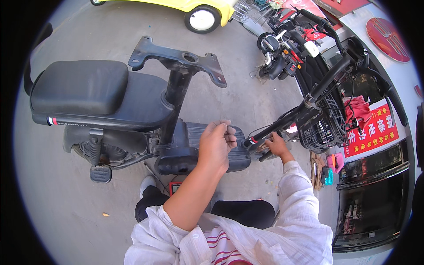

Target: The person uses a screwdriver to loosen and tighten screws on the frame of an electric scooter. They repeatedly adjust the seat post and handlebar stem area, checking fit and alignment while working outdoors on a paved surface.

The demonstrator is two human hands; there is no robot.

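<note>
Electric scooter [176,152], black, stands across the person's front, stretching out on both sides of the fingers: seat end to their left, handlebar end to their right. The left hand [216,143] is raised in front of the ribbed footboard [194,132], its fingers [231,136] curled in toward the thumb; I cannot tell whether they pinch something small. The right hand [278,146] is at the lower end of the slanting steering tube [287,118], fingers pointing left; they are partly hidden, so I cannot tell whether they grip or merely touch.

Up and to the left of the left fingers, a bare metal bracket [176,58] tops an upright post [176,92]. Beyond that, farther left, is the padded seat [81,86], with a pedal [100,174] below it. Nearer the person than the left fingers, a red meter [175,187] shows beside the forearm, next to a shoe [148,183].

To the right of the right fingers hangs a black basket [324,130], with a red cloth [360,110] just past it. Well beyond both hands' fingers are parked scooters [282,53] and a yellow vehicle [212,9].
</note>
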